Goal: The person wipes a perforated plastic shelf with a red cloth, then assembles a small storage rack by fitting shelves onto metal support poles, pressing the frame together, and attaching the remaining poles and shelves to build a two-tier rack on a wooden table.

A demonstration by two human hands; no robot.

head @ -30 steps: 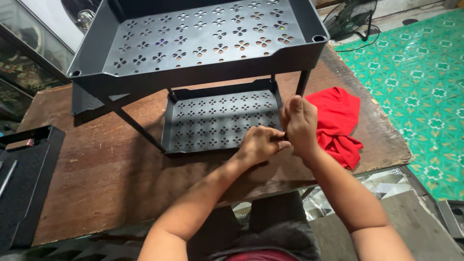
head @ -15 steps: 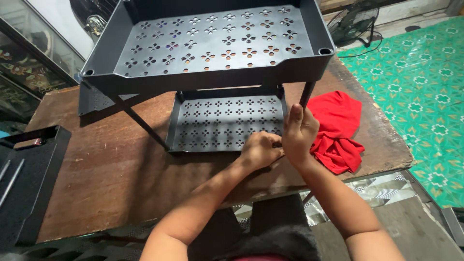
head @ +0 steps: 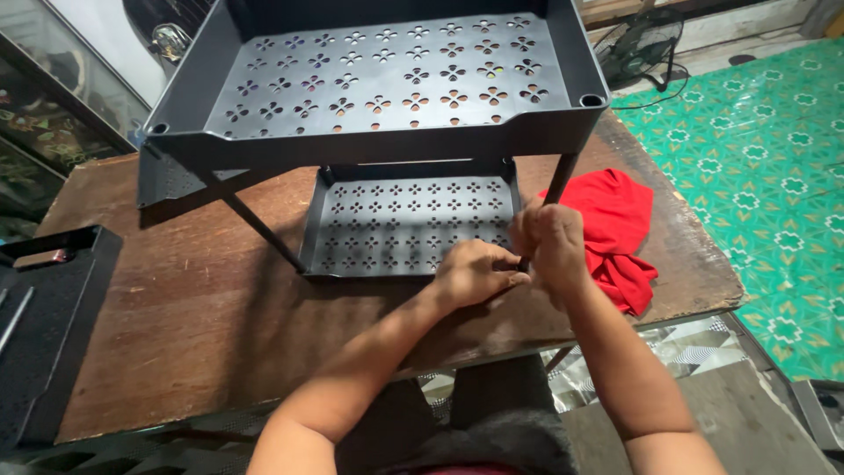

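Observation:
A dark grey perforated rack stands on a brown wooden table (head: 176, 325): a large upper tray (head: 387, 79) on thin black poles above a smaller lower tray (head: 396, 224). My right hand (head: 549, 246) is wrapped around the front right pole (head: 558, 180), near its lower end. My left hand (head: 475, 273) presses on the front right corner of the lower tray, touching the right hand. The joint between pole and tray is hidden under my fingers.
A crumpled red cloth (head: 615, 229) lies on the table just right of my hands. Another black tray part (head: 44, 325) sits at the table's left edge. A front left pole (head: 259, 229) slants under the upper tray. Green patterned floor (head: 774, 176) and a fan (head: 646, 44) are at right.
The view has shifted a little, so the rack sits more centred. Both hands stay at the front right corner, the right hand now closed tighter on the pole.

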